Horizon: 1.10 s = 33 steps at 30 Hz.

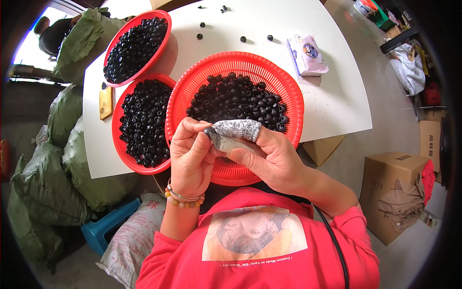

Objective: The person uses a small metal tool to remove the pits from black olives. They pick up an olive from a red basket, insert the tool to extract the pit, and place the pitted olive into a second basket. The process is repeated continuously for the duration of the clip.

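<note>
Over the near half of a large red plastic basket, my two hands meet. Thumb and fingers of my left hand pinch a small black rounded piece. My right hand is closed around a pale greyish item, whose kind I cannot make out; its tip touches the black piece. A grey knitted finger sleeve covers the right index finger. Many black rounded pieces lie in the basket. To its left, a red basin holds similar pieces with holes showing.
Another full red basin sits at the far left of the white table. Several loose black pieces and a tissue pack lie beyond. Green sacks and a blue stool stand left; a cardboard box stands right.
</note>
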### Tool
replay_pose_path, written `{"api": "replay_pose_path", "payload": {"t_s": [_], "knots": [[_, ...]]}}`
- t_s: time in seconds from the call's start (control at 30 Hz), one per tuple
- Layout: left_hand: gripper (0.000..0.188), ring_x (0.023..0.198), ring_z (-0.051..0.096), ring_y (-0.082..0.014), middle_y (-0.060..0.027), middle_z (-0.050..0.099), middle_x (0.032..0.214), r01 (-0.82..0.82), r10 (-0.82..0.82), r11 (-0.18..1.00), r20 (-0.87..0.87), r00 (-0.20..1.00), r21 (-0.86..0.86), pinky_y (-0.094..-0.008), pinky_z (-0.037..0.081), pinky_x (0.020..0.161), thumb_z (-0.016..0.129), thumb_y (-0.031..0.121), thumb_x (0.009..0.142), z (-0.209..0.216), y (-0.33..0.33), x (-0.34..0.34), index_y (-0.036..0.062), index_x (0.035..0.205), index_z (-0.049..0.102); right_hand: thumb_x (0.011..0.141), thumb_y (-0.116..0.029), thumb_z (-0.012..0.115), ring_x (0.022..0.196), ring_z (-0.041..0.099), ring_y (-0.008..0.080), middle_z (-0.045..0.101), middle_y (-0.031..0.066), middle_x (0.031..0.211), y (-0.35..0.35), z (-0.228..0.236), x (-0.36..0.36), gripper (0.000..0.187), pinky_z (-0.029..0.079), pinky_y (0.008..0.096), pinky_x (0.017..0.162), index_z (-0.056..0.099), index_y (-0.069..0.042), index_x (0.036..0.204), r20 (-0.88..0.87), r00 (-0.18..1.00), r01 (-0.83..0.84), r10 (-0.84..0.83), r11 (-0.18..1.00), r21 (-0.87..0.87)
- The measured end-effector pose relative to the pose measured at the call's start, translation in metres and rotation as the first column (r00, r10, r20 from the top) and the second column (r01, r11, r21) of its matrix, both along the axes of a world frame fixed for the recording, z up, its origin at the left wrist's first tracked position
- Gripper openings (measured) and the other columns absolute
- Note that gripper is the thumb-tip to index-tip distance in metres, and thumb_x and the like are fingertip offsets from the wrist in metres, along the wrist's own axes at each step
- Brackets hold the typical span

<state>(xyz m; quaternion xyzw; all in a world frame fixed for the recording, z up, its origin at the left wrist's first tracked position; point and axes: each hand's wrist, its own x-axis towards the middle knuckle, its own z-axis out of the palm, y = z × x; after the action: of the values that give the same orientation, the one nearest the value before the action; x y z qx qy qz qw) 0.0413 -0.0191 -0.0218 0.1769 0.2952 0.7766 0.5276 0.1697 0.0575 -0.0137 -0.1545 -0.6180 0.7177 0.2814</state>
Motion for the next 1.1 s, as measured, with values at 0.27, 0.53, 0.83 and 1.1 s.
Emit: {"api": "replay_pose_path", "payload": {"t_s": [0.27, 0.53, 0.83, 1.1], "knots": [[0.007, 0.071, 0.058, -0.0132, -0.0082, 0.055, 0.084, -0.018, 0.017, 1.0, -0.046, 0.999, -0.017, -0.0267, 0.052, 0.063, 0.049, 0.006, 0.084, -0.001, 0.003, 0.0, 0.0028, 0.09, 0.048, 0.085, -0.012, 0.048, 0.081, 0.053, 0.01, 0.057, 0.0052, 0.09, -0.001, 0.003, -0.007, 0.025, 0.043, 0.0233, 0.072, 0.048, -0.001, 0.107, -0.021, 0.999, 0.047, -0.049, 0.994, -0.102], [0.007, 0.066, 0.057, -0.0121, -0.0081, 0.055, 0.081, 0.039, -0.039, 0.998, 0.007, 0.999, -0.05, -0.0284, 0.052, 0.062, 0.049, 0.006, 0.083, 0.0, 0.002, 0.002, 0.0032, 0.09, 0.047, 0.086, -0.016, 0.048, 0.075, 0.048, 0.0052, 0.054, 0.0026, 0.087, 0.01, 0.007, -0.016, 0.024, 0.042, 0.0203, 0.067, 0.048, 0.001, 0.103, -0.049, 0.998, 0.026, -0.038, 0.971, -0.24], [0.006, 0.062, 0.053, -0.0107, -0.0076, 0.053, 0.076, -0.141, 0.139, 0.99, -0.221, 0.965, 0.006, -0.0233, 0.049, 0.05, 0.048, 0.006, 0.084, 0.007, -0.014, -0.032, 0.0025, 0.088, 0.047, 0.084, -0.019, 0.052, 0.081, 0.045, 0.004, 0.054, 0.0002, 0.09, 0.025, 0.002, -0.018, 0.028, 0.039, 0.0201, 0.072, 0.051, 0.0, 0.104, 0.121, 0.992, 0.066, -0.04, 0.973, -0.223], [0.01, 0.052, 0.041, -0.0023, 0.0011, 0.05, 0.067, -0.71, 0.279, 0.669, -0.811, 0.514, -0.219, -0.015, 0.035, 0.044, 0.053, 0.011, 0.082, 0.003, -0.062, -0.113, 0.0033, 0.089, 0.053, 0.084, -0.018, 0.053, 0.076, 0.043, 0.0017, 0.051, -0.0041, 0.09, 0.032, 0.016, 0.004, 0.029, 0.037, 0.017, 0.068, 0.048, -0.003, 0.108, 0.148, 0.988, 0.092, -0.054, 0.96, -0.264]]}}
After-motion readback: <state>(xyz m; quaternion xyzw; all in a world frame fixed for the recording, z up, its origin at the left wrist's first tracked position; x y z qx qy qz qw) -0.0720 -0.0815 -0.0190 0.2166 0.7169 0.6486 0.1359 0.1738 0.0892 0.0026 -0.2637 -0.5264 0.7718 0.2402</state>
